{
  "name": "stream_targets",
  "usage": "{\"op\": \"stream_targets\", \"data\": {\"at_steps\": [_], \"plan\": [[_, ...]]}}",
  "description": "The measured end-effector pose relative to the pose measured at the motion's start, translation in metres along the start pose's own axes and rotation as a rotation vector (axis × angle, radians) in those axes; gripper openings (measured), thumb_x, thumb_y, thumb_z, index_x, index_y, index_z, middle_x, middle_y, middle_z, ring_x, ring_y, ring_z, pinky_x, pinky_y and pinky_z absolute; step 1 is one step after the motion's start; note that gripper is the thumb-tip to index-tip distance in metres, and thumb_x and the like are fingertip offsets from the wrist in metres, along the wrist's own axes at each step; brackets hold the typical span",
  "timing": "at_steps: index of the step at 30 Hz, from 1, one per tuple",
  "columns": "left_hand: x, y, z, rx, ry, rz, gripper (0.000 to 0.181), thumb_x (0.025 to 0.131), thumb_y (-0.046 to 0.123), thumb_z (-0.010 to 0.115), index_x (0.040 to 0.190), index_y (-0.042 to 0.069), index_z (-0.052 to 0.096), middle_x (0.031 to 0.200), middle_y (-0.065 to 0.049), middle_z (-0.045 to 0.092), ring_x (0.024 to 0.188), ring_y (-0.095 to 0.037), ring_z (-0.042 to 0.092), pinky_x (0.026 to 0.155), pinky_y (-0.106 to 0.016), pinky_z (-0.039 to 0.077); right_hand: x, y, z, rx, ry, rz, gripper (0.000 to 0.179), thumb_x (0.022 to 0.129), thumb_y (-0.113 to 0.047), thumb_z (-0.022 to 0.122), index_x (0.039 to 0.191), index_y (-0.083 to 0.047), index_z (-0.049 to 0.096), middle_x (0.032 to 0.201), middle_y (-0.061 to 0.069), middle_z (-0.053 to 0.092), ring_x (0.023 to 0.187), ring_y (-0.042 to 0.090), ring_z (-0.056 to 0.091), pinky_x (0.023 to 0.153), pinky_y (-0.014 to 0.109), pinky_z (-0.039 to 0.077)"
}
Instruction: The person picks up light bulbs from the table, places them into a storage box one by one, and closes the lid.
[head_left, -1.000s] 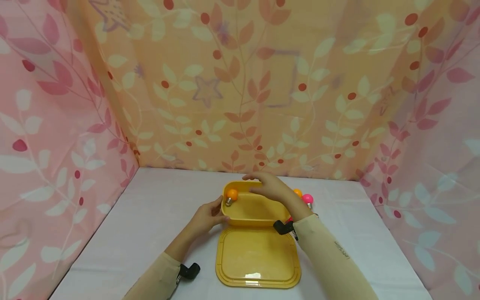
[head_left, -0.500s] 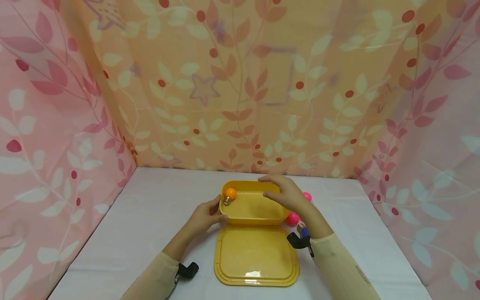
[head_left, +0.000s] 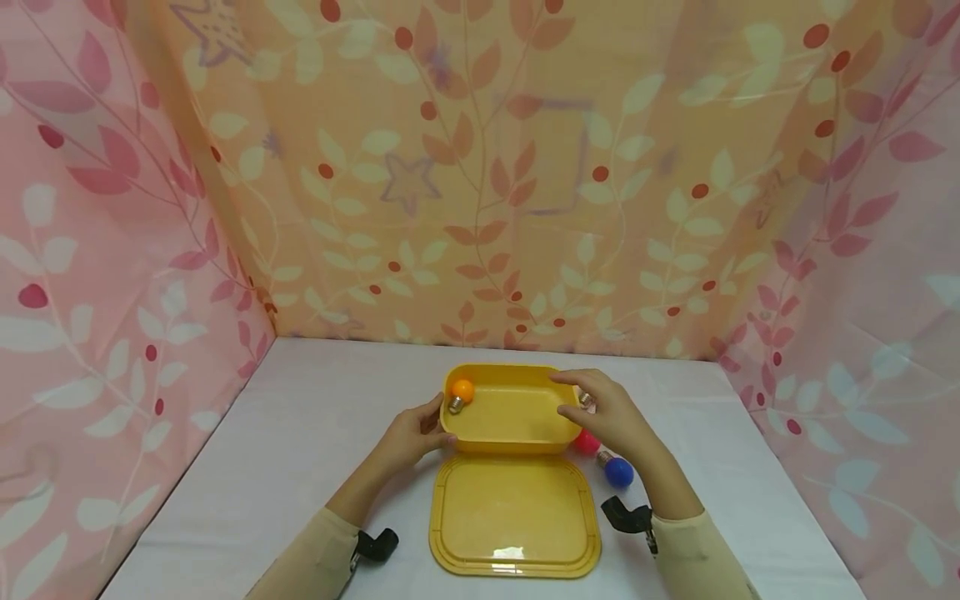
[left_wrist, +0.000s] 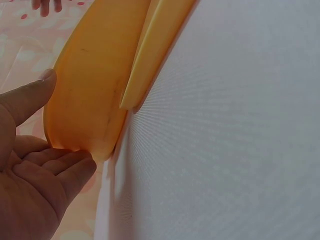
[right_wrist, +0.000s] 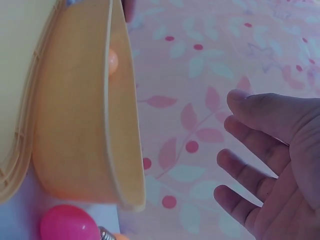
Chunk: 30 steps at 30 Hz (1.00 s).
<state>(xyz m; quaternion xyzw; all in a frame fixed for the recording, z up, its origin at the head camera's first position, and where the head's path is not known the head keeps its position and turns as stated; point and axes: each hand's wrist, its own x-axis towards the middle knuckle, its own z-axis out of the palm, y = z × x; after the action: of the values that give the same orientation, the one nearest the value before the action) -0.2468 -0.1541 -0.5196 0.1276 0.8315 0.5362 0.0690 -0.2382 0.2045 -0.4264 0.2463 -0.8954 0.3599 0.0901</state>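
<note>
A yellow plastic box (head_left: 517,417) stands on the white tabletop with an orange light bulb (head_left: 462,391) lying in its left end. My left hand (head_left: 408,435) holds that end, thumb on one side and fingers on the other, as the left wrist view shows at the box wall (left_wrist: 95,75). Over the box's right end hovers my right hand (head_left: 611,412), its fingers spread and nothing between them (right_wrist: 280,165). Just right of the box lie a pink bulb (head_left: 587,442) and a blue bulb (head_left: 619,472). Another bulb's metal base (head_left: 587,400) shows behind my right hand.
A yellow lid (head_left: 515,517) lies flat directly in front of the box. Patterned cloth walls, orange at the back (head_left: 480,208) and pink at the left (head_left: 112,292) and right (head_left: 862,333), enclose the table (head_left: 322,392).
My right hand has drawn back rightward and toward me, from above the box's middle to its right end. The blue bulb has come into full sight. My left hand has stayed on the box.
</note>
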Motion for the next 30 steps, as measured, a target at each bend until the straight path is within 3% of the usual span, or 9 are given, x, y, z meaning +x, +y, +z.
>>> {"op": "stream_targets", "data": {"at_steps": [4, 12, 18, 27, 30], "plan": [[0.0, -0.001, 0.0, -0.006, -0.005, -0.004, 0.089, 0.088, 0.027, 0.083, 0.159, 0.008, 0.034, 0.16, -0.008, 0.043, 0.141, -0.026, 0.051, 0.111, -0.038, 0.046, -0.01, 0.012, -0.004, 0.001, 0.015, 0.02, 0.048, 0.09, -0.018, 0.081, 0.136, -0.023, 0.066, 0.139, 0.0, 0.062, 0.132, 0.029, 0.055, 0.11, 0.06, 0.047], [0.0, 0.0, 0.0, -0.009, -0.003, -0.017, 0.089, 0.088, 0.027, 0.083, 0.16, 0.01, 0.034, 0.161, -0.006, 0.042, 0.142, -0.025, 0.05, 0.111, -0.038, 0.046, -0.022, 0.034, -0.012, 0.049, 0.008, 0.069, 0.048, 0.09, -0.025, 0.081, 0.136, -0.025, 0.066, 0.139, -0.001, 0.061, 0.134, 0.029, 0.053, 0.105, 0.065, 0.048], [0.001, -0.001, 0.001, -0.011, -0.009, -0.001, 0.088, 0.088, 0.026, 0.083, 0.159, 0.009, 0.034, 0.161, -0.008, 0.042, 0.142, -0.027, 0.05, 0.111, -0.039, 0.046, -0.03, 0.05, -0.019, 0.046, -0.005, 0.082, 0.049, 0.089, -0.021, 0.082, 0.136, -0.021, 0.066, 0.14, 0.002, 0.062, 0.135, 0.032, 0.052, 0.11, 0.067, 0.042], [0.001, -0.003, 0.001, -0.027, 0.0, -0.024, 0.089, 0.088, 0.026, 0.083, 0.16, 0.01, 0.033, 0.158, -0.009, 0.046, 0.142, -0.025, 0.05, 0.112, -0.039, 0.045, -0.038, 0.074, -0.033, 0.013, -0.02, 0.232, 0.05, 0.091, -0.047, 0.076, 0.135, -0.025, 0.066, 0.142, 0.005, 0.06, 0.138, 0.036, 0.049, 0.111, 0.07, 0.039], [0.001, -0.001, 0.001, -0.017, -0.004, -0.025, 0.09, 0.088, 0.026, 0.083, 0.16, 0.009, 0.033, 0.159, -0.009, 0.045, 0.142, -0.025, 0.05, 0.113, -0.04, 0.045, -0.041, 0.085, -0.035, -0.001, -0.022, 0.268, 0.048, 0.092, -0.043, 0.077, 0.135, -0.023, 0.066, 0.141, 0.005, 0.061, 0.138, 0.037, 0.049, 0.111, 0.072, 0.036]]}}
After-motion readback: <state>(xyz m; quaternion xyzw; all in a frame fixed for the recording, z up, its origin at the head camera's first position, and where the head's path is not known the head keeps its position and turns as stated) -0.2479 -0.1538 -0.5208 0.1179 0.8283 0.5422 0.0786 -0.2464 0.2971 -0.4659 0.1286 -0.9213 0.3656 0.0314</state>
